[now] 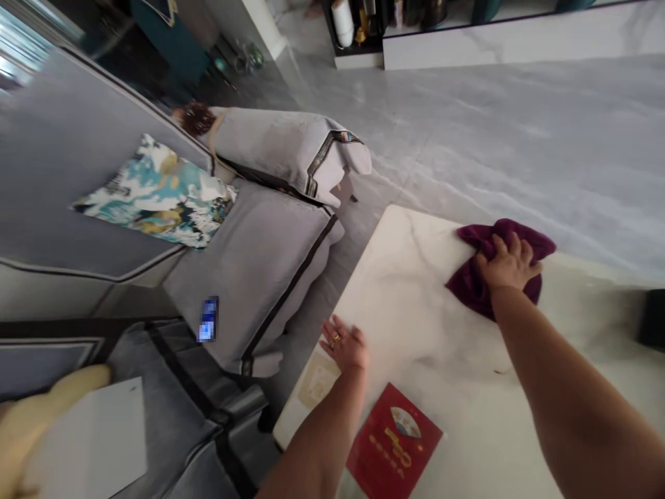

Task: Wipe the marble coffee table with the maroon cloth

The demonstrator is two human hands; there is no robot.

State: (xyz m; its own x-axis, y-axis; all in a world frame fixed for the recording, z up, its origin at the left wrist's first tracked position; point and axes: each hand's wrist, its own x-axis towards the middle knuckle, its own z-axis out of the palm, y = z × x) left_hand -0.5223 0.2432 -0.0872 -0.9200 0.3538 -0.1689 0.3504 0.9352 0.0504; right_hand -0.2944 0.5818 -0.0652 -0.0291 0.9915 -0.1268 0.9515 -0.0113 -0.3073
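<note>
My right hand [509, 263] presses down on a bunched purple cloth [470, 287] near the far edge of the white marble-look table [415, 277]. Its fingers are spread over the top of the cloth, and the palm hides the middle of it. At the table's left edge, my left hand [346, 344] rests with its fingers apart and holds nothing. A ring shows on one finger. Below that hand lies a red booklet [395, 443] with a fan picture and gold print. A pale beige rectangle [318, 380] lies beside my left wrist.
A grey sofa [260, 270] runs along the left, with a patterned cushion [166, 194] and a lit phone [208, 319] on it. A white flat panel [98, 436] is at lower left. A dark object [652, 319] stands on the table's right. Beyond is grey floor [493, 132].
</note>
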